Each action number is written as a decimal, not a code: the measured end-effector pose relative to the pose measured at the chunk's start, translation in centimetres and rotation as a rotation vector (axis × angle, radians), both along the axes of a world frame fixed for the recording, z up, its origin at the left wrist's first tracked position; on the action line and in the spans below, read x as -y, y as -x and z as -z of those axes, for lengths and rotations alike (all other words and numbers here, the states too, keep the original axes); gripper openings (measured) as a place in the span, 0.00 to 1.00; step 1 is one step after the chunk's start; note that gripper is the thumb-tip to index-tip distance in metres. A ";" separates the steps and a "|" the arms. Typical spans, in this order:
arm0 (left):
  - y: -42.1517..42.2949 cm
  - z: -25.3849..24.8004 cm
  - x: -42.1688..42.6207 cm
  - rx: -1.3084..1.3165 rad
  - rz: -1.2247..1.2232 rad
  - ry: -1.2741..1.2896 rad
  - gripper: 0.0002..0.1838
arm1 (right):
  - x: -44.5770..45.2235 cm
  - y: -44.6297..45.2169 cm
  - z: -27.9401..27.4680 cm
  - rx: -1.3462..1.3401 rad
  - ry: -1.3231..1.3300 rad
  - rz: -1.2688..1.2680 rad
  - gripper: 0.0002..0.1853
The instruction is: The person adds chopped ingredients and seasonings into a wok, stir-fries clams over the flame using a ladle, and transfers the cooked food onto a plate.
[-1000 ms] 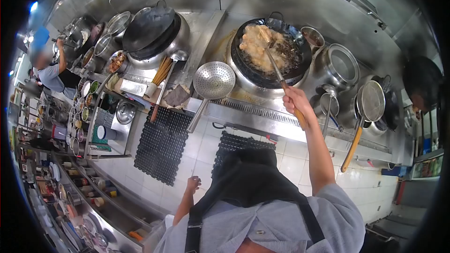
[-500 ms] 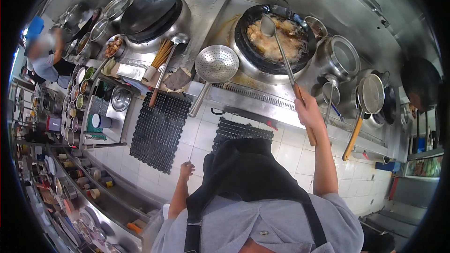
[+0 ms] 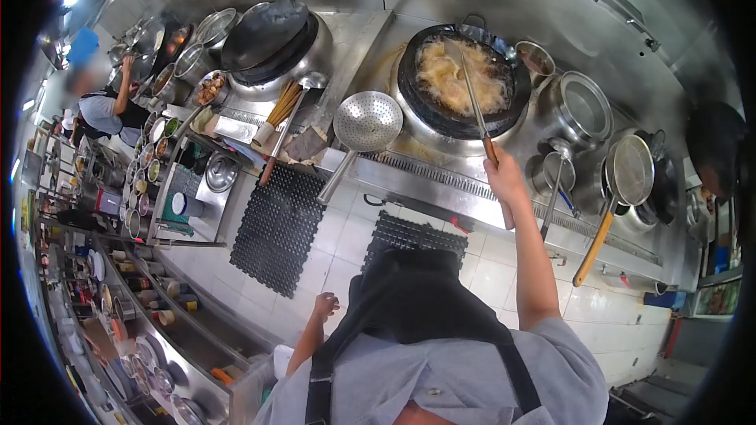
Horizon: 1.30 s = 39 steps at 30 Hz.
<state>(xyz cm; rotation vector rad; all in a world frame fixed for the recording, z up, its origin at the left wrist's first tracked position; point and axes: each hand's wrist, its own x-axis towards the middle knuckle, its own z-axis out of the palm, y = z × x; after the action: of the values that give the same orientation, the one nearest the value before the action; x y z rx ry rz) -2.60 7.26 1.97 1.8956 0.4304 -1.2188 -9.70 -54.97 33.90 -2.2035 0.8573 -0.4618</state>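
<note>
My right hand [image 3: 506, 181] is closed around the wooden handle of a long metal ladle [image 3: 475, 102]. The ladle's head is down in the frothing oil and hard to make out. Pale pieces of food [image 3: 453, 83] fry amid bubbles in a black wok [image 3: 409, 83] on the stove. My left hand [image 3: 326, 304] hangs low beside my black apron, fingers loosely curled and apart, with nothing visible in it. A perforated metal strainer [image 3: 368, 121] lies left of the wok, its handle jutting over the stove's front edge.
Black woks [image 3: 264, 35] are stacked on the left burner. Near them are a second ladle [image 3: 313, 80] and a holder of sticks [image 3: 279, 110]. Metal pots [image 3: 587, 106] and a mesh strainer [image 3: 630, 169] stand at right. A co-worker [image 3: 102, 110] stands far left. Rubber mats [image 3: 276, 224] cover the floor.
The ladle's head has gone from above the food down into the bubbling oil. My right hand has shifted slightly left. The camera view has tilted, and the co-worker's arm is raised.
</note>
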 end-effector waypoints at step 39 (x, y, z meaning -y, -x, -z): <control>-14.6 5.0 -23.4 0.417 0.089 -0.279 0.21 | -41.5 -45.6 23.2 -0.251 -1.690 -0.198 0.28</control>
<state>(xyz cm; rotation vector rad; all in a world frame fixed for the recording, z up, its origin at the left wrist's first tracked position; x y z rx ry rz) 12.02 30.65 -3.00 2.3610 0.3024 -0.8138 35.93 -13.47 10.73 -0.7157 0.6643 0.5406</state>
